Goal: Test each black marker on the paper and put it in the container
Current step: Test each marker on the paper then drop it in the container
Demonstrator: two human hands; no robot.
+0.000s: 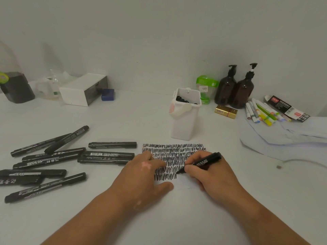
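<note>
Head view: I see a marker (203,162) writing on the paper (173,151).
Left of the paper lie about ten capped black markers (53,160) in a loose heap, the nearest just beside my view of the left hand (141,174). Behind the paper to the right stand two pump bottles (235,89), with coloured pens (261,112) further right. Nothing blocks the paper. Just behind the paper stands the white container (184,121), black caps (182,99) showing at its mouth. The left hand lies flat, fingers straight, on the paper's left side. The right hand (210,174) pinches the uncapped marker, tip touching the paper at the end of the lowest scribble row.
</note>
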